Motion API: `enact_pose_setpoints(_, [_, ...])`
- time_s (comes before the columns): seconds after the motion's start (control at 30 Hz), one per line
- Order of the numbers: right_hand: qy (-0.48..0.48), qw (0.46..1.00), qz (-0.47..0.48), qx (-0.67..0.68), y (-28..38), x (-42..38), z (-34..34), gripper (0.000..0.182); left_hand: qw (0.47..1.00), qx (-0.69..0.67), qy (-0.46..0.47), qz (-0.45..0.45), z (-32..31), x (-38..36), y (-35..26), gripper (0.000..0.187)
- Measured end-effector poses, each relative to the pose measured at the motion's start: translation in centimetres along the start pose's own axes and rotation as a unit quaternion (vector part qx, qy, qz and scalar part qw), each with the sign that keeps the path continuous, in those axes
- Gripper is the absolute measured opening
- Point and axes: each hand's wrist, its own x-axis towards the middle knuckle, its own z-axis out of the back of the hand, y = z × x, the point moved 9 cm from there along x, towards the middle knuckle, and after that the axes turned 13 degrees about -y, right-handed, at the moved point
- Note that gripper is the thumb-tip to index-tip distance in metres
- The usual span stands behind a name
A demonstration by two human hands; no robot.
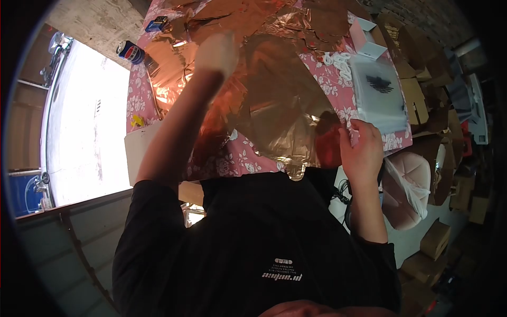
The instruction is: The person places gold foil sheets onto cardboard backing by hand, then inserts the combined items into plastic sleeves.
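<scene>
A large sheet of copper-coloured foil (280, 100) covers the middle of the table, creased and shiny, its near end by my shirt. My left hand (216, 53) is stretched far forward over the foil's left part, smeared by motion, so its fingers do not show clearly. At the foil's right edge, my right hand (363, 150) hovers with thumb and forefinger apart and the other fingers loosely bent. Nothing shows between its fingers. More crumpled foil (296, 21) lies toward the far end of the table.
A pink flowered cloth (248, 158) covers the table. On the right are a clear plastic bag (380, 95), white cord (339, 66) and an open white box (368, 38). A can (130, 52) and small blue box (157, 24) stand left. Cardboard boxes and a padded stool (406, 190) crowd the right.
</scene>
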Motion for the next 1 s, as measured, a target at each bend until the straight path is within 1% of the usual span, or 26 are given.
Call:
enact_pose_setpoints(0.07, [-0.013, 1.0, -0.012, 0.022, 0.1, 0.1, 0.6, 0.021, 1.0, 0.002, -0.006, 0.013, 1.8, -1.3, 2.0, 0.037])
enact_pose_setpoints(0.13, [-0.015, 0.997, -0.028, 0.074, 0.5, 0.2, 1.0, 0.017, 0.998, -0.038, -0.044, -0.014, 3.9, -2.8, 4.9, 0.04])
enact_pose_setpoints(0.2, [-0.005, 0.996, -0.017, 0.091, 1.9, 0.4, 1.2, 0.017, 0.972, -0.122, -0.117, -0.163, 7.7, -5.6, 6.7, 0.044])
enact_pose_setpoints(0.23, [0.004, 0.994, -0.006, 0.106, 2.8, 0.5, 1.0, 0.017, 0.98, -0.14, -0.062, -0.129, 8.2, -6.3, 8.4, 0.045])
enact_pose_setpoints(0.27, [0.007, 0.994, -0.002, 0.112, 3.7, 0.7, 1.0, 0.017, 0.989, -0.108, 0.01, -0.1, 8.3, -6.8, 10.0, 0.052])
enact_pose_setpoints(0.33, [0.046, 0.986, 0.053, 0.15, 6.5, 0.8, 0.2, 0.017, 0.986, -0.055, 0.038, -0.152, 9.1, -8.4, 11.8, 0.059])
enact_pose_setpoints(0.37, [0.051, 0.98, 0.08, 0.176, 7.9, 0.6, -0.4, 0.016, 0.99, -0.043, 0.1, -0.089, 8.3, -9.3, 13.9, 0.065])
enact_pose_setpoints(0.4, [0.054, 0.978, 0.088, 0.184, 9.2, 0.7, -0.7, 0.016, 0.987, -0.048, 0.108, -0.109, 7.3, -10.2, 15.8, 0.067])
enact_pose_setpoints(0.47, [0.108, 0.961, 0.156, 0.202, 13.2, 0.4, -1.4, 0.016, 0.984, -0.056, 0.087, -0.147, 6.8, -11.5, 16.6, 0.055])
enact_pose_setpoints(0.5, [0.137, 0.952, 0.157, 0.222, 14.9, 0.5, -1.9, 0.017, 0.985, -0.052, 0.084, -0.141, 6.4, -11.3, 17.3, 0.055])
enact_pose_setpoints(0.53, [0.139, 0.95, 0.162, 0.226, 16.2, 0.6, -2.5, 0.017, 0.974, -0.126, 0.135, -0.134, 5.4, -11.2, 17.4, 0.046])
enact_pose_setpoints(0.57, [0.149, 0.936, 0.192, 0.255, 17.9, 0.5, -3.0, 0.017, 0.954, -0.201, 0.184, -0.127, 4.7, -11.6, 17.3, 0.036])
enact_pose_setpoints(0.6, [0.159, 0.919, 0.222, 0.283, 19.6, 0.6, -3.7, 0.017, 0.955, -0.2, 0.182, -0.123, 4.8, -11.7, 17.3, 0.036])
enact_pose_setpoints(0.67, [0.151, 0.911, 0.244, 0.296, 21.9, 1.0, -6.0, 0.017, 0.955, -0.208, 0.202, 0.066, 4.2, -11.8, 20.0, 0.037])
enact_pose_setpoints(0.7, [0.175, 0.906, 0.252, 0.293, 23.0, 1.3, -7.5, 0.018, 0.967, -0.208, 0.147, -0.006, 4.6, -11.5, 20.0, 0.023])
enact_pose_setpoints(0.73, [0.197, 0.9, 0.259, 0.289, 24.2, 1.6, -9.1, 0.018, 0.967, -0.209, 0.144, -0.005, 4.1, -11.2, 20.7, 0.023])
enact_pose_setpoints(0.8, [0.175, 0.905, 0.259, 0.289, 26.1, 2.9, -12.4, 0.019, 0.953, -0.255, 0.13, -0.096, 4.3, -10.7, 20.1, 0.012])
enact_pose_setpoints(0.83, [0.153, 0.908, 0.277, 0.274, 27.2, 3.6, -14.0, 0.019, 0.954, -0.254, 0.127, -0.095, 4.1, -10.3, 20.5, 0.012])
enact_pose_setpoints(0.87, [0.132, 0.911, 0.294, 0.258, 28.4, 4.3, -15.5, 0.021, 0.954, -0.248, 0.119, -0.118, 4.2, -10.1, 20.5, 0.01])
enact_pose_setpoints(0.9, [0.132, 0.91, 0.296, 0.259, 29.7, 4.8, -17.3, 0.021, 0.954, -0.241, 0.112, -0.14, 4.3, -10.1, 20.2, 0.008])
enact_pose_setpoints(0.93, [0.103, 0.903, 0.323, 0.264, 31.2, 5.3, -18.5, 0.023, 0.955, -0.24, 0.11, -0.138, 4.5, -10.1, 19.8, 0.008])
enact_pose_setpoints(0.97, [0.074, 0.895, 0.349, 0.268, 32.6, 5.7, -19.4, 0.026, 0.961, -0.23, 0.146, -0.053, 3.9, -9.9, 20.4, 0.007])
enact_pose_setpoints(1.0, [0.074, 0.894, 0.351, 0.27, 33.7, 5.9, -20.8, 0.026, 0.958, -0.22, 0.18, 0.033, 3.3, -10.1, 21.5, 0.006])
